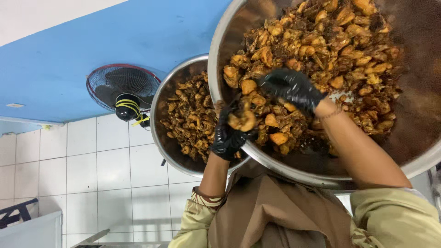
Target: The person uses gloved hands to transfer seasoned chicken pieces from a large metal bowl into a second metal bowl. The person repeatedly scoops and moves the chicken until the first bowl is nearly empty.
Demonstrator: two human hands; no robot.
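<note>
Left hand: gloved in black, closing around a browned meat piece at the big steel bowl's seven o'clock rim.
Right hand: gloved, fingers spreading loosely, pressing into the heap, gripping nothing.
Second bowl: sitting at nine o'clock, holding darker pieces.

1. No packages are observed in the head view.
2. No labels, signs or screens are observed on the walls, the vessels or any other surface shown.
</note>
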